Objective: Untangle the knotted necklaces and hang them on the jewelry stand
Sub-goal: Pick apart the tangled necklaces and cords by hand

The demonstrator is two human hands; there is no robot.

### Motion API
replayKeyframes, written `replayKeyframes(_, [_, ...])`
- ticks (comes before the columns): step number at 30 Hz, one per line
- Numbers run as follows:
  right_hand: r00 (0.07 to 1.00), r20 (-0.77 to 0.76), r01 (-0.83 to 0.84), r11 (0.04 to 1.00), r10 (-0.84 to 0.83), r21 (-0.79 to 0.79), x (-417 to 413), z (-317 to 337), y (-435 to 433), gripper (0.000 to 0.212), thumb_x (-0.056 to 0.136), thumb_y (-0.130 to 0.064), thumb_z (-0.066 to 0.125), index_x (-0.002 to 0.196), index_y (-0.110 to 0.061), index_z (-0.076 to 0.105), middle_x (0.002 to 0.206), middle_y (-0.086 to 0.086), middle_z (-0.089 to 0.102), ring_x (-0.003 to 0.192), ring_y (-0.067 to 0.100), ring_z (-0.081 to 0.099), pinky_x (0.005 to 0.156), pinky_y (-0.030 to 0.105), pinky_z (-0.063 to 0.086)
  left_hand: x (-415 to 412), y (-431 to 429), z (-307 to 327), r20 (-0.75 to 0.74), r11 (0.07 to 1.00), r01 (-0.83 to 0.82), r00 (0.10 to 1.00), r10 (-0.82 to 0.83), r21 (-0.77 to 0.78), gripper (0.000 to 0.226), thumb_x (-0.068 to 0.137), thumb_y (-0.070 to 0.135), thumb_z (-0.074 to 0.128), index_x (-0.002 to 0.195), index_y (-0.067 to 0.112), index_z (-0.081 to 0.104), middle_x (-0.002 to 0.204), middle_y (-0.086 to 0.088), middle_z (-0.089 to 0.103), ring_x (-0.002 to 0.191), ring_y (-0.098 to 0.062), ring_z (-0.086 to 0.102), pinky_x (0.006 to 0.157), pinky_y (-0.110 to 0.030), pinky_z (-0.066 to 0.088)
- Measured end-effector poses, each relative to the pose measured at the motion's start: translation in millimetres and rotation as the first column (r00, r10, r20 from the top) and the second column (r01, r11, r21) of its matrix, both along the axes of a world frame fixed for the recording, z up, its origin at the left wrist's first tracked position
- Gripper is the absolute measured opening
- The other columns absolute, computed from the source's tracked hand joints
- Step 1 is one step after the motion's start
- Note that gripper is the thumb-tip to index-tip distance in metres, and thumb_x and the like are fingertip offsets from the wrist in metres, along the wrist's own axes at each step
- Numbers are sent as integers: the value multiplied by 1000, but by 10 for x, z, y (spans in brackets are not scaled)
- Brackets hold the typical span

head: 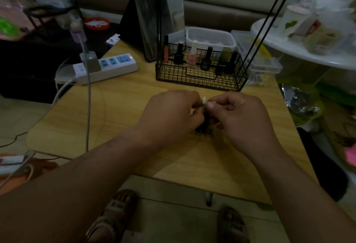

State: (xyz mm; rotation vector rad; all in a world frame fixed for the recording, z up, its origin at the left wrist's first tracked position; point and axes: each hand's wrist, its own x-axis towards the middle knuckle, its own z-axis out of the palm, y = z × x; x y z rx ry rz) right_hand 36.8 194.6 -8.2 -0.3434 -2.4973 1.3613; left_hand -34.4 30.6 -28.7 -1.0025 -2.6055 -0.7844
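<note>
A dark tangled bunch of necklaces (204, 125) hangs between my two hands just above the wooden table (119, 111). My left hand (171, 115) and my right hand (240, 119) meet at the middle of the table, fingers curled, each pinching the tangle near a small white piece (204, 100). Most of the necklaces are hidden behind my fingers. The black wire jewelry stand (200, 71) sits just beyond my hands, its basket holding several nail polish bottles and its thin black rods (269, 13) rising toward the top right.
A white power strip (107, 67) with a plugged charger and cable lies at the table's left. Clear plastic boxes (210, 37) sit behind the stand, beside a dark upright panel (152, 15). A white round table (308, 50) with clutter stands at right. My sandalled feet (115, 217) show below the table edge.
</note>
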Motion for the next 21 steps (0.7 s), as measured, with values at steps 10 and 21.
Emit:
replayKeyframes(10, [990,90,-112,993,108,46,50,47,87,7,95,-25,73,91,-30,75,89,-10,76,83,4,70,73,33,57,-112,33,109,622,907,-198,778,-84,370,11,99,19,59,91,15,65,82,-3,77,77,-20,76,76,-45,65])
replayKeyframes(21, [998,-57,-49,799,18,-600,-19,172,172,12,106,-14,51,104,-11,63,97,4,78,82,13,71,67,27,50,-76,8,123,654,954,-30,735,-181,298,35,97,22,65,128,38,61,92,0,65,80,-13,65,70,-27,54])
